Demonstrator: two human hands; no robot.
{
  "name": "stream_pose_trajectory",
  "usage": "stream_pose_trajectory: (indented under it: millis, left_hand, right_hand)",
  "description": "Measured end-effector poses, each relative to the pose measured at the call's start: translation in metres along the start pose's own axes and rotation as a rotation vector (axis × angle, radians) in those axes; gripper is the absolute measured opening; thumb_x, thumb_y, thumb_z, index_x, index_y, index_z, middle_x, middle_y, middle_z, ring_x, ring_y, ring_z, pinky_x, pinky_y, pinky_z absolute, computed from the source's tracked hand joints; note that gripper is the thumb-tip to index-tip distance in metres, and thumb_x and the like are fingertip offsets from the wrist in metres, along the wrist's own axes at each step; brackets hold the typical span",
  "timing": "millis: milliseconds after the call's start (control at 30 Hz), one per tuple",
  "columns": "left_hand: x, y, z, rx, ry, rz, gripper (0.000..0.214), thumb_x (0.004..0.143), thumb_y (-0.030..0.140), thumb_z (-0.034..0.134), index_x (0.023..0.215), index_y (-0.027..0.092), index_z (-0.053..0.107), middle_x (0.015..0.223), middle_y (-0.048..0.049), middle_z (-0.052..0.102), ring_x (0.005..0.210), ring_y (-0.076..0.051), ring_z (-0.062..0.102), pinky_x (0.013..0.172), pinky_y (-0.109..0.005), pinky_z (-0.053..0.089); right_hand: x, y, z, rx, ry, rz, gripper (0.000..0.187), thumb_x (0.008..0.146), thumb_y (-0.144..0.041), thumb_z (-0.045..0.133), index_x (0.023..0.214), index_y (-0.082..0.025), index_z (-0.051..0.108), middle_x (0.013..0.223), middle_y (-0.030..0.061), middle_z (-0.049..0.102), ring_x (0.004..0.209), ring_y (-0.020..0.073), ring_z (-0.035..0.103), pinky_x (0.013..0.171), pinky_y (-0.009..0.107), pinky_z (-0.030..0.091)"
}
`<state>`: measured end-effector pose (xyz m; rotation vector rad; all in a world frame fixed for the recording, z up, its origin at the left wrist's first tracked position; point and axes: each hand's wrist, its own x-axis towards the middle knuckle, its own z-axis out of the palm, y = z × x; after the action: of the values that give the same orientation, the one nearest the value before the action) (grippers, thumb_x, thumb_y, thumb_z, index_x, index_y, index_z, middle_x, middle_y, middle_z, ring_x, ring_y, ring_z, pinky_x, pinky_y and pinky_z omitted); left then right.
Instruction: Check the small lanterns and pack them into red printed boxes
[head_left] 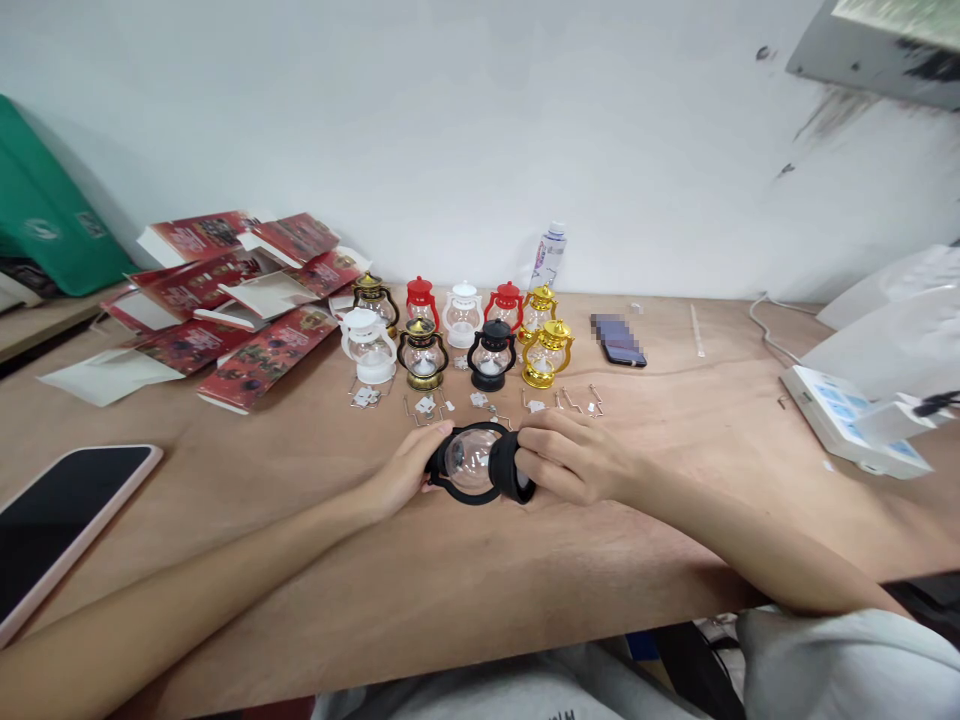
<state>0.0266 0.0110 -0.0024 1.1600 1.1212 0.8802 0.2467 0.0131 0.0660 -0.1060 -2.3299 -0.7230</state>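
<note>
Between my hands a black toy lantern [471, 460] with a clear globe lies on its side, held just above the wooden table. My left hand [411, 462] is closed around its top end. The fingers of my right hand [574, 455] grip the round black base, which faces right. Beyond my hands stand several small lanterns in two rows, among them a white lantern [370, 348], a black lantern [492, 357], a gold lantern [546, 355] and a red lantern [421, 300]. Bent wire handles [571, 400] and small white pieces [426, 405] lie in front of them.
Red printed boxes [270, 350] are heaped at the back left. A large phone [67, 520] lies at the left, a smaller phone [619, 340] at the back right. A bottle [548, 258] leans by the wall. A power strip [851, 420] sits at the right.
</note>
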Motion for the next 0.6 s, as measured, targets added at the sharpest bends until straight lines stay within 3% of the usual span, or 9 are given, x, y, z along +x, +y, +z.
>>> stream_pose_trajectory:
  millis: [233, 400, 600]
  left_hand:
    - [-0.0014, 0.0046, 0.0038, -0.069, -0.015, -0.051, 0.052, 0.063, 0.064, 0.064, 0.080, 0.016, 0.057, 0.063, 0.0017, 0.052, 0.056, -0.012, 0.045, 0.048, -0.022, 0.033]
    - [-0.0021, 0.0054, 0.0049, -0.051, -0.014, -0.082, 0.053, 0.061, 0.067, 0.063, 0.076, 0.016, 0.054, 0.051, 0.0061, 0.039, 0.046, -0.009, 0.035, 0.040, -0.020, 0.024]
    - [-0.0028, 0.0069, 0.0044, -0.081, -0.013, -0.096, 0.054, 0.064, 0.065, 0.063, 0.083, 0.015, 0.058, 0.058, 0.0031, 0.048, 0.049, -0.010, 0.040, 0.042, -0.020, 0.026]
  right_hand:
    - [-0.0028, -0.0005, 0.0032, 0.002, 0.000, -0.035, 0.020, 0.091, -0.010, 0.043, 0.079, -0.018, 0.056, 0.080, 0.0034, 0.056, 0.069, 0.0123, 0.049, 0.058, 0.025, 0.047]
    - [-0.0032, -0.0004, 0.0058, 0.015, 0.045, -0.053, 0.016, 0.089, -0.012, 0.045, 0.077, -0.019, 0.052, 0.078, 0.0018, 0.052, 0.068, 0.0120, 0.048, 0.054, 0.024, 0.043]
    - [-0.0091, 0.0024, 0.0070, 0.079, 0.038, -0.003, 0.010, 0.086, -0.010, 0.051, 0.080, -0.018, 0.052, 0.081, 0.0037, 0.053, 0.076, 0.0144, 0.051, 0.060, 0.024, 0.045]
